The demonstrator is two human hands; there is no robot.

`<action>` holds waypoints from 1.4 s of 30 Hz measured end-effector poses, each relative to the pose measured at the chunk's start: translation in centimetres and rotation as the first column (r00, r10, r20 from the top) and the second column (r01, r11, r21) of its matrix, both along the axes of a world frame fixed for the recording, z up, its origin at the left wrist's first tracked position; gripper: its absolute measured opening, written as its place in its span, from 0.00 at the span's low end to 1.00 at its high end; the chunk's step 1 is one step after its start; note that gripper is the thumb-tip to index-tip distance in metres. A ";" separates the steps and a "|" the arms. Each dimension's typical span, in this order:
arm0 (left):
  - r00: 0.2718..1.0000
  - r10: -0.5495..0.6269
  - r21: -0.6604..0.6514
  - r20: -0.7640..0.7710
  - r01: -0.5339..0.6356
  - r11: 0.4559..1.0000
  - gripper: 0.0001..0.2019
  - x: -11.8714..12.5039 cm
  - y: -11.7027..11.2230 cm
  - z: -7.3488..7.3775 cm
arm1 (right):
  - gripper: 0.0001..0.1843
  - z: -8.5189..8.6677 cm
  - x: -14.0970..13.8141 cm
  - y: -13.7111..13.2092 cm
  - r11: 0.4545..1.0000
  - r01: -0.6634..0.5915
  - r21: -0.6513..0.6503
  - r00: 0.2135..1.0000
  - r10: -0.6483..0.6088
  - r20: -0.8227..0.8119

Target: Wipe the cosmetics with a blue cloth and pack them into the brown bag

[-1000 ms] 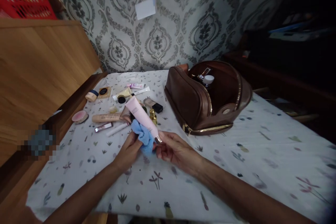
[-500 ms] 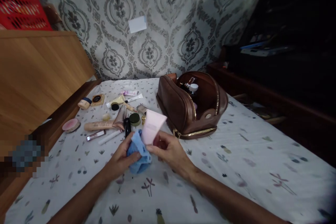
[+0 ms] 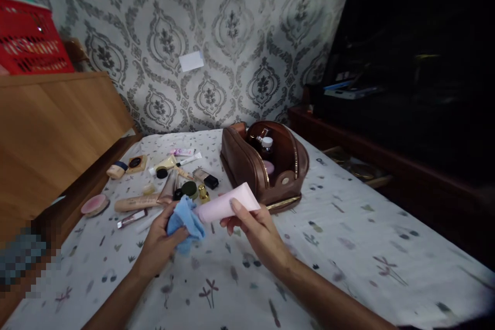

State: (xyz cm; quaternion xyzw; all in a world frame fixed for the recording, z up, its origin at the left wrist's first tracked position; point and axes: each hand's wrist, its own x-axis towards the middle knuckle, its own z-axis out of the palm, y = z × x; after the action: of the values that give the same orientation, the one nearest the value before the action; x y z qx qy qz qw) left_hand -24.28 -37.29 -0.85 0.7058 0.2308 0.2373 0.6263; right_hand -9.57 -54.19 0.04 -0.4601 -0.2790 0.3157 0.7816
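My left hand point(image 3: 164, 232) is closed on a crumpled blue cloth point(image 3: 186, 221). Between thumb and fingers, my right hand point(image 3: 257, 229) grips a pale pink squeeze tube point(image 3: 228, 203), tilted with its flat end up to the right. The tube's lower left end meets the cloth, which partly hides it. Just behind the tube stands a brown toiletry bag point(image 3: 243, 165), unzipped, with a white-capped bottle point(image 3: 266, 147) and a light purple item point(image 3: 268, 167) inside. Behind the cloth lie a dark green-lidded jar point(image 3: 189, 188) and a small gold-capped bottle point(image 3: 203, 193).
Several cosmetics are spread on the patterned sheet point(image 3: 309, 289), among them a beige tube point(image 3: 135, 202), a pink compact point(image 3: 95, 205) and a dark-capped bottle point(image 3: 207, 178). A wooden cabinet point(image 3: 58, 124) with a red basket point(image 3: 33, 36) borders the left; dark furniture edges the right.
The pink tube has turned from nearly upright to a low slant, showing its full length. My right hand's grip has moved to its flat end. The view has shifted right and up.
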 end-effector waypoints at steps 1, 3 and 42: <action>1.000 0.005 0.053 -0.016 -0.004 0.999 0.27 0.1 -0.2 0.4 | 0.28 0.1 0.1 -0.4 1.000 0.013 -0.006 1.000 -0.013 0.007; 0.999 0.002 0.150 -0.050 0.006 0.989 0.26 0.5 -0.9 1.2 | 0.27 0.2 0.3 -1.3 0.999 0.042 -0.012 0.999 -0.042 -0.003; 0.952 -0.280 0.987 -0.125 0.091 -0.132 0.28 12.4 -5.0 7.0 | 0.18 3.8 10.2 -14.1 0.751 0.660 0.004 0.667 -0.589 0.455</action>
State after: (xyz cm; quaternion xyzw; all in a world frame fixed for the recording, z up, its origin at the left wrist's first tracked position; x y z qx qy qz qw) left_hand -11.85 -42.30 6.11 0.9430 -0.1640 0.2827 -0.0627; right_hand 0.58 -68.33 3.79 -0.6468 -0.2421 -0.0600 0.7208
